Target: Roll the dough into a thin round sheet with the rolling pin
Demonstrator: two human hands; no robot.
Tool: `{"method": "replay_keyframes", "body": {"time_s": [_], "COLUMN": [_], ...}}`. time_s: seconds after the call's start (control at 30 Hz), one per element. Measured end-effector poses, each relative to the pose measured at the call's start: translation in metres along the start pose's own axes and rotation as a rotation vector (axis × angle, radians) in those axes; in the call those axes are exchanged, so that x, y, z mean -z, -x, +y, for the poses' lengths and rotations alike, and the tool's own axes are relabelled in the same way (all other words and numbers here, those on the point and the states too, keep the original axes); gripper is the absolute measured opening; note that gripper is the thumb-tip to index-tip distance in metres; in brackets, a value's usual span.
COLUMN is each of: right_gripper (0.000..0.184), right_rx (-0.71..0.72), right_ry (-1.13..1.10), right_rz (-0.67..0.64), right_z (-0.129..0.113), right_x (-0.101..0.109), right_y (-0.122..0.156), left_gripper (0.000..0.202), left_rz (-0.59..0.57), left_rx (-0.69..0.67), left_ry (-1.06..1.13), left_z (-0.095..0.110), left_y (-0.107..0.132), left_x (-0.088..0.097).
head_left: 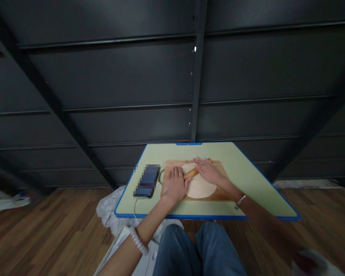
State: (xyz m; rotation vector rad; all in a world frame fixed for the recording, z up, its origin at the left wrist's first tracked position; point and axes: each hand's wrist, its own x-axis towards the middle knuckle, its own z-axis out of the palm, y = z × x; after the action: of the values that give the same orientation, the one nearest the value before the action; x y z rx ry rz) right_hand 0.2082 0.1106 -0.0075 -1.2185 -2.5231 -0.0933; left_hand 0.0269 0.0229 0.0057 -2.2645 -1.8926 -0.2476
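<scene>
A wooden rolling pin [191,174] lies slantwise across a flat, pale round of dough [201,188]. Under the dough is a wooden board [222,167]. My left hand [175,184] rests palm down over the pin's near left end, its fingers stretched forward. Toward the pin's far right end, my right hand [208,170] lies flat on top with fingers extended. The palms cover parts of the pin, and the hands hide some of the dough's edge.
The board sits on a small pale-green table [248,184] with a blue rim. A phone [148,181] with a cable [134,209] lies to the left. Crumpled white plastic [109,211] is on the wooden floor [74,214]. Dark panels [132,73] rise behind the table.
</scene>
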Motion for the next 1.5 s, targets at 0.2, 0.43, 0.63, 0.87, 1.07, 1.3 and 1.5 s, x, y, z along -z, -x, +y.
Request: {"method": "replay_keyframes", "body": {"time_s": [0.2, 0.43, 0.63, 0.87, 1.07, 1.3, 1.5], "right_gripper": [0.045, 0.053, 0.056, 0.050, 0.052, 0.051, 0.047], "right_rx": [-0.037, -0.256, -0.266, -0.155, -0.076, -0.005, -0.033], "right_ry": [0.080, -0.036, -0.065, 0.055, 0.095, 0.081, 0.087], "right_rz": [-0.154, -0.368, -0.404, -0.283, -0.162, -0.032, 0.020], "right_z": [-0.010, -0.009, -0.001, -0.007, -0.010, -0.025, -0.052], "right_x": [0.000, -0.009, -0.021, -0.015, -0.012, 0.003, 0.025], "right_y": [-0.043, -0.090, -0.112, -0.089, -0.052, 0.000, 0.047], "left_gripper": [0.057, 0.043, 0.042, 0.053, 0.051, 0.047, 0.036], "left_rz": [-0.003, -0.042, -0.067, -0.160, -0.077, 0.027, 0.037], "left_rx": [-0.009, -0.090, -0.109, -0.105, -0.162, -0.270, -0.291], "left_ry": [0.050, 0.108, 0.119, 0.150, 0.103, 0.160, 0.197], "left_z": [-0.026, -0.046, -0.049, -0.045, -0.032, -0.018, -0.007], "left_y": [-0.033, -0.069, -0.090, -0.087, -0.066, -0.039, -0.010], "left_x": [-0.007, -0.010, -0.018, -0.019, -0.016, -0.011, 0.001]}}
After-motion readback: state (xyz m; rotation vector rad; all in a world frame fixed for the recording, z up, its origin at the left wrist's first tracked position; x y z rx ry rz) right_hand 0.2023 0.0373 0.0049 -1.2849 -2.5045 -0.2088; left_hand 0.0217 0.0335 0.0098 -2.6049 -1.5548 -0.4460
